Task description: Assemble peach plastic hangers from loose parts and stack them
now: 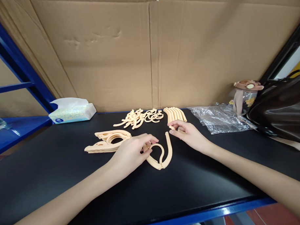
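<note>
A partly assembled beige folding hanger point(168, 151) lies on the black tabletop, its two curved arms meeting at the near end and a rounded hook piece between them. My left hand point(135, 149) has its thumb and fingers closed around the hanger's left arm, covering that arm's far end. Just above the tip of the right arm, my right hand point(186, 132) pinches a small beige piece point(171, 127), mostly hidden by the fingers. Left of my left hand is a stack of folded beige hangers point(104, 147), partly covered by that hand.
At the back lie a pile of loose beige parts point(134, 118), curved hook pieces point(153, 116) and a row of curved arms point(176, 114). A tissue pack point(72, 110) stands back left. On the right are a clear plastic bag point(214, 118), a bottle point(247, 94) and a dark bag point(282, 104).
</note>
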Motion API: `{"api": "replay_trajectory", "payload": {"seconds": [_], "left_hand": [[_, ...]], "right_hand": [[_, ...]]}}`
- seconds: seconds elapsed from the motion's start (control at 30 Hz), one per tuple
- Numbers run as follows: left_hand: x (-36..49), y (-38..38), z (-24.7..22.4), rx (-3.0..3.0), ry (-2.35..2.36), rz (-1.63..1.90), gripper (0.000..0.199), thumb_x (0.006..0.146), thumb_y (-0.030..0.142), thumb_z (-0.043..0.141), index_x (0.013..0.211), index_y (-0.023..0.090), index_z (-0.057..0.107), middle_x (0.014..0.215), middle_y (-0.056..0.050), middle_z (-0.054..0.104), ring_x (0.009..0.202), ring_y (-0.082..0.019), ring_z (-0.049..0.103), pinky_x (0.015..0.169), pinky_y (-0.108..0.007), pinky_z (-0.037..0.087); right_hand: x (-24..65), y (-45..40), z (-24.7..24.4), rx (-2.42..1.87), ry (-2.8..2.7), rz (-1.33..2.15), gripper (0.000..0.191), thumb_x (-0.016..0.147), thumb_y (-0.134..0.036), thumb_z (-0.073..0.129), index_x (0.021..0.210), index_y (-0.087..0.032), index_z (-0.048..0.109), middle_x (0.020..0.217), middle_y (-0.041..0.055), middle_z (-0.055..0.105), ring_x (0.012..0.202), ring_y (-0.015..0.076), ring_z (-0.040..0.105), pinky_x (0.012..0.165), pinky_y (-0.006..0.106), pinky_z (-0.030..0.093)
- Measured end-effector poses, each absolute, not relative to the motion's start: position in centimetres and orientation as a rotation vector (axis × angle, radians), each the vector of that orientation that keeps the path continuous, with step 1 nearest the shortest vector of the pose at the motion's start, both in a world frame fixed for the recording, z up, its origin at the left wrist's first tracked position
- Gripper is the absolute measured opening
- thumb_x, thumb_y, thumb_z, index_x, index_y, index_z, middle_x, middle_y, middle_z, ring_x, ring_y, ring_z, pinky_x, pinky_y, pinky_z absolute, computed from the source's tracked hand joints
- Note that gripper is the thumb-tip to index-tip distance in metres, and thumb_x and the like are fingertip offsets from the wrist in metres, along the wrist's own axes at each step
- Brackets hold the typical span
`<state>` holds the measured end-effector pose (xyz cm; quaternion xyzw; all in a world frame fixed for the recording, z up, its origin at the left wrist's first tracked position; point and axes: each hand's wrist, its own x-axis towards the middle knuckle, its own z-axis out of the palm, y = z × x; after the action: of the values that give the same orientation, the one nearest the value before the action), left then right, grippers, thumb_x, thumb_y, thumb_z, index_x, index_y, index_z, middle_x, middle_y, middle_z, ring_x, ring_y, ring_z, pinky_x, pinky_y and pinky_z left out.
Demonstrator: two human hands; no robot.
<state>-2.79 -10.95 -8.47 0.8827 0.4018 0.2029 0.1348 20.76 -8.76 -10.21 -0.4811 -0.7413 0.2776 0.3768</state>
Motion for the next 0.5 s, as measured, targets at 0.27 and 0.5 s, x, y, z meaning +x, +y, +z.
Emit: {"api": "replay_trajectory", "payload": {"seconds": [0.27, 0.5], "left_hand": [[-3.3, -10.3, -8.8, 2.717, 1.002, 0.658, 0.037, 0.085, 0.006, 0.034, 0.107, 0.024, 0.059, 0.109, -0.003, 0.058, 0.098, -0.016, 0.056, 0.082, -0.028, 0.047], [-3.2, -10.9, -7.6, 2.850, 1.185, 0.376, 0.023, 0.083, 0.012, 0.046, 0.097, 0.021, 0.061, 0.097, -0.003, 0.061, 0.090, -0.018, 0.057, 0.078, -0.030, 0.048]], "right_hand": [[20.8, -9.1, -10.0, -1.198, -2.021, 0.567, 0.025, 0.081, -0.033, 0.058, 0.104, -0.024, 0.062, 0.095, 0.0027, 0.060, 0.069, 0.0132, 0.053, 0.068, 0.027, 0.042], [20.8, -9.7, -9.6, -1.206, -2.115, 0.531, 0.029, 0.090, -0.040, 0.046, 0.110, -0.025, 0.061, 0.070, -0.0023, 0.055, 0.053, 0.0105, 0.046, 0.055, 0.024, 0.036]]}}
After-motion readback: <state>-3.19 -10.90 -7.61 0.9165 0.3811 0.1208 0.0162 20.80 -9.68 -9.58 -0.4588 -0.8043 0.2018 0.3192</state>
